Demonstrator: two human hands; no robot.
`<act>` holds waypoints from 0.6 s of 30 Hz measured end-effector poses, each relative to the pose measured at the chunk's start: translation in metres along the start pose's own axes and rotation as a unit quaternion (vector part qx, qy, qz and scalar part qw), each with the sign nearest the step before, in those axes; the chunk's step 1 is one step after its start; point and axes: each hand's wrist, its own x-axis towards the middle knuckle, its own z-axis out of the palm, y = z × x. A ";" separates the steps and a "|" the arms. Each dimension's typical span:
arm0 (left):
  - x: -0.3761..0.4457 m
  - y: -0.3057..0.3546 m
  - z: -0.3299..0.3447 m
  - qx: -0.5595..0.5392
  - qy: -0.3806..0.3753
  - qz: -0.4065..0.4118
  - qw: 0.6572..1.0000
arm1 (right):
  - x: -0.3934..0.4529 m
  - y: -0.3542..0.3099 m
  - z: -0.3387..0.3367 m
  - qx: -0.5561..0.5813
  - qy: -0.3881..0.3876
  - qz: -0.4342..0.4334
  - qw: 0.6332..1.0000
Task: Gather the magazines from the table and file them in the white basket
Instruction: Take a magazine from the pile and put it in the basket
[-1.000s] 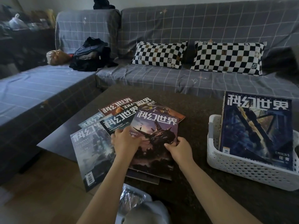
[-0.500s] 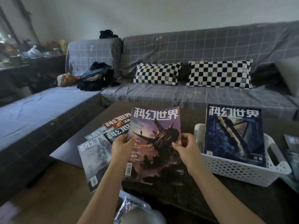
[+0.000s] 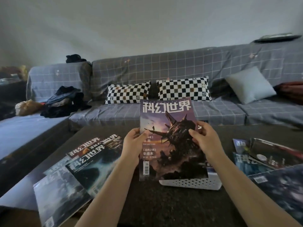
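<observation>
Two bare hands held a science-fiction magazine point(image 3: 170, 138) upright above a dark table point(image 3: 147, 207). The left hand point(image 3: 133, 141) pinched its spine edge, thumb on the cover and fingers behind; the right hand point(image 3: 203, 140) gripped the opposite edge the same way. Its lower edge hung in front of the white basket point(image 3: 191, 183), which it largely hid. Several more magazines lay fanned on the table at left point(image 3: 78, 169), and others overlapped at right point(image 3: 268, 158). Beyond stood a grey checked sofa point(image 3: 164, 72) bearing two checkerboard pillows point(image 3: 127, 92), a plain grey cushion point(image 3: 250, 85) and a heap of dark clothing point(image 3: 64, 102).
</observation>
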 end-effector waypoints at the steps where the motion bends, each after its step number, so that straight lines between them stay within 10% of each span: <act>1: 0.006 -0.002 0.012 0.001 -0.007 -0.003 1.000 | 0.006 0.001 -0.009 -0.008 0.011 -0.004 1.000; 18: 0.060 -0.082 0.086 0.305 -0.011 0.062 0.950 | 0.052 0.078 -0.056 -0.234 0.055 0.038 0.970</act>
